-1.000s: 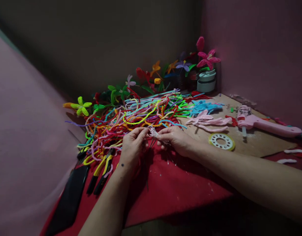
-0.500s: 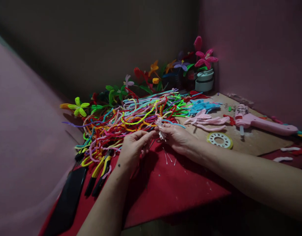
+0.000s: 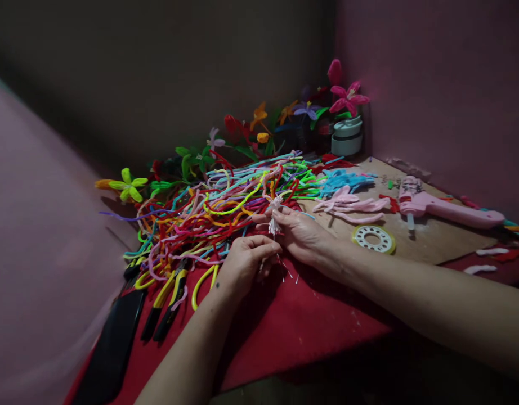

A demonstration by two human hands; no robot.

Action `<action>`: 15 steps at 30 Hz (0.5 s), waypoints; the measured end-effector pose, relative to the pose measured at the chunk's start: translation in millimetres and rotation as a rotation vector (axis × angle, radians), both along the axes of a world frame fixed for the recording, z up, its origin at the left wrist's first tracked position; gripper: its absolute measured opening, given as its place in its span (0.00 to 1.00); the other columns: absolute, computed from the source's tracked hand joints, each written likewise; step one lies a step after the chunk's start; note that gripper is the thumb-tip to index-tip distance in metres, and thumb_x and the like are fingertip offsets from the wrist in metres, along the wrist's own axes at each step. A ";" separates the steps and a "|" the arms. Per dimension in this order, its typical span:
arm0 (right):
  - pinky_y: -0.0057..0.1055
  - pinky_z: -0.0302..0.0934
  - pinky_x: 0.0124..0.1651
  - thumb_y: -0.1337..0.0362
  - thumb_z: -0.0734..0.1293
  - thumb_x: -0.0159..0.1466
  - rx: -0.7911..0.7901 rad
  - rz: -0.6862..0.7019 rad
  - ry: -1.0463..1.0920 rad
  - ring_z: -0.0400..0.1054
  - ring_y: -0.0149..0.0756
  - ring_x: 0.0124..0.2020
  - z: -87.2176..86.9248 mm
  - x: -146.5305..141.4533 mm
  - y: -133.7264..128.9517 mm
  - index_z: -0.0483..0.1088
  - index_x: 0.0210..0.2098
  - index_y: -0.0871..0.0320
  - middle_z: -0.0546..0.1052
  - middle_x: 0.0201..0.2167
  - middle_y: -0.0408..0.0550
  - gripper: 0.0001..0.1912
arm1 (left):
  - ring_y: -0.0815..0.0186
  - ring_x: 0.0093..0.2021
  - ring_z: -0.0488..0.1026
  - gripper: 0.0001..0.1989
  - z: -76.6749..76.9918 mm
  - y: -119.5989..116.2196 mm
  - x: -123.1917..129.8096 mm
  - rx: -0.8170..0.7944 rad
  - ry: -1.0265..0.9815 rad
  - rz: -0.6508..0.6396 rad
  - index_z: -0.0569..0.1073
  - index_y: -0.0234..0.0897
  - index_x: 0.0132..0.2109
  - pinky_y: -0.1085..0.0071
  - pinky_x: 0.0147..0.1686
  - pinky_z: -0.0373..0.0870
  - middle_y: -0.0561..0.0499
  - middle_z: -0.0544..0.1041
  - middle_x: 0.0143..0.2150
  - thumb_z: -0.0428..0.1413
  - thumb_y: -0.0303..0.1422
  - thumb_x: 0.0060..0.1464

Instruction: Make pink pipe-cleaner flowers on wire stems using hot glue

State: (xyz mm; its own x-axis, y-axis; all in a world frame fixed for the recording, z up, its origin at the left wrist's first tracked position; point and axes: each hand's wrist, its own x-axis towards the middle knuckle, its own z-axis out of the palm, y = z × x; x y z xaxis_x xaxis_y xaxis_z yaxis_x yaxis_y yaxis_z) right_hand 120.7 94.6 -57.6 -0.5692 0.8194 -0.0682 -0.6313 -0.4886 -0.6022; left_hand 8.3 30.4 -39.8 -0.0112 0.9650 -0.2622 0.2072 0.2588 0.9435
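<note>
My right hand (image 3: 304, 233) grips a small bundle of white stamens (image 3: 274, 220) between thumb and fingers, the white tips fanning out above and below. Just beneath it, my left hand (image 3: 247, 260) is closed in a pinch at the lower end of a thin white stem that reaches down from the bundle. A few loose white stamens (image 3: 290, 273) lie on the red cloth (image 3: 301, 337) below my hands. Behind them spreads a tangled pile of colourful pipe cleaners (image 3: 226, 208).
Pliers (image 3: 166, 301) and a black flat object (image 3: 113, 343) lie at left. A yellow-rimmed disc (image 3: 374, 239), pink pipe-cleaner pieces (image 3: 348, 207) and a pink glue gun (image 3: 449, 209) lie on a board at right. Pipe-cleaner flowers (image 3: 348, 99) stand behind.
My left hand has moved down from the side of the bundle to below it, uncovering a yellow handle at left. The bundle is more upright in my right hand. The view has shifted slightly.
</note>
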 end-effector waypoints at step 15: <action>0.30 0.59 0.37 0.70 0.61 0.60 0.028 -0.103 0.013 0.69 0.31 0.30 3.0 2.4 7.2 0.66 0.29 0.59 0.76 0.25 0.45 0.05 | 0.74 0.15 0.59 0.13 5.1 -2.9 -5.2 0.024 0.451 -0.077 0.73 0.33 0.23 0.77 0.14 0.52 0.55 0.67 0.16 0.58 0.40 0.42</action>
